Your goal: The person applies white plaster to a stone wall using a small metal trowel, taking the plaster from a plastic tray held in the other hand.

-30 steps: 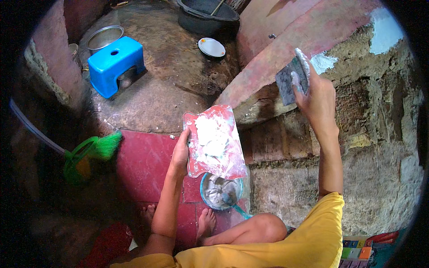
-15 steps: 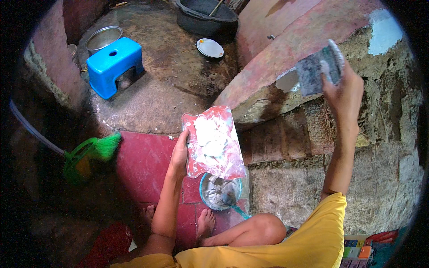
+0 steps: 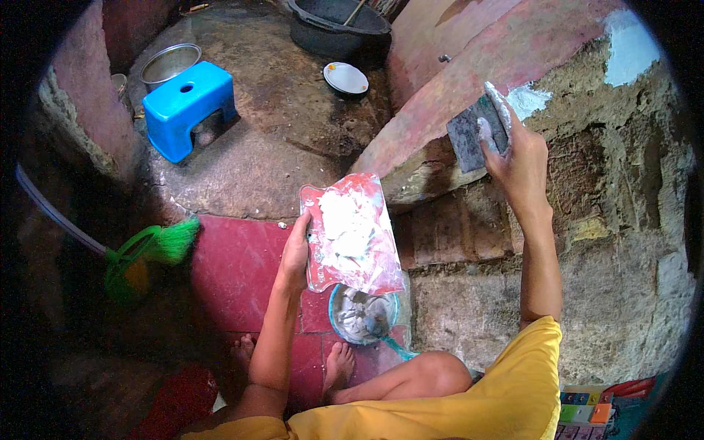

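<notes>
My left hand [image 3: 295, 253] grips the left edge of a red plastic board [image 3: 316, 277], held over the floor in front of me. A heap of white putty [image 3: 347, 226] covers most of its top. Further out to the right, my right hand [image 3: 519, 163] is closed on a wide grey putty knife [image 3: 467, 141] with white paste along its back edge and on my fingers. The blade is at the rough, broken edge of the wall [image 3: 579, 125]; whether it touches is unclear. Beside it shows a fresh white patch [image 3: 529, 101], partly hidden by my hand.
Below the board, a turquoise-rimmed pail [image 3: 361, 317] of greyish-white paste stands by my foot. A blue stool [image 3: 183, 103], metal pot [image 3: 170, 64], white plate [image 3: 345, 78] and large black basin [image 3: 339, 33] are on the raised floor. A green broom [image 3: 172, 242] leans at left.
My right hand has moved left and slightly down along the wall with the putty knife, and a white patch now shows behind it. The left hand and board stay nearly still.
</notes>
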A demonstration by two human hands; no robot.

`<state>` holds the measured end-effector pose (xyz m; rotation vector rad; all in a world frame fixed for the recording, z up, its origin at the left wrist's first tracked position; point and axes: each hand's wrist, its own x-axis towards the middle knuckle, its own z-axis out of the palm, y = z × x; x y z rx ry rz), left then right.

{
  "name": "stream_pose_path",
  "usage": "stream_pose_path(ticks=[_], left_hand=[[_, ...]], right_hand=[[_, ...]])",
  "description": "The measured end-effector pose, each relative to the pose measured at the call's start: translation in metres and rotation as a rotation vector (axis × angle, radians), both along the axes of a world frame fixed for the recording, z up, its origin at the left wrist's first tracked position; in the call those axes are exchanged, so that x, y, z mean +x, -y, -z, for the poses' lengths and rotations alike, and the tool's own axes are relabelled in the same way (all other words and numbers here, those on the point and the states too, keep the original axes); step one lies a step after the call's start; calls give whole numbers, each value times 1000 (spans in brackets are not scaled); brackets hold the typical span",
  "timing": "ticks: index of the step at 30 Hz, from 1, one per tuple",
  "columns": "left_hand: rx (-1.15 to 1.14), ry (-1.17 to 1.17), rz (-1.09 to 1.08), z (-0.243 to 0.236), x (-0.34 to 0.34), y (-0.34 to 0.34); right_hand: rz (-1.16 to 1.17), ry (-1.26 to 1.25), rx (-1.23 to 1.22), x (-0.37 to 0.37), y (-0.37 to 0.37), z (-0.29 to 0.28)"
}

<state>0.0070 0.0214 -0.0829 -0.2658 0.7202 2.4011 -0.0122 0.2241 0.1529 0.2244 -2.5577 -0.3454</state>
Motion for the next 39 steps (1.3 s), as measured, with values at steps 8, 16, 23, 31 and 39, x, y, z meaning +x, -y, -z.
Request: stream_pose_path(ticks=[8, 16, 23, 31, 39], left_hand=[[4, -5, -6, 5, 0, 0], [4, 29, -28, -2, 0, -1], [10, 9, -17, 12, 0, -2], [32, -9, -32, 8, 1, 0], [25, 26, -13, 9, 1, -1]], right_hand=[[-174, -56, 71, 8, -12, -19], [-178, -168, -216, 23, -38, -27], [-106, -71, -89, 15, -40, 4], [-25, -202, -31, 17, -54, -4], [-192, -329, -296, 26, -48, -28]])
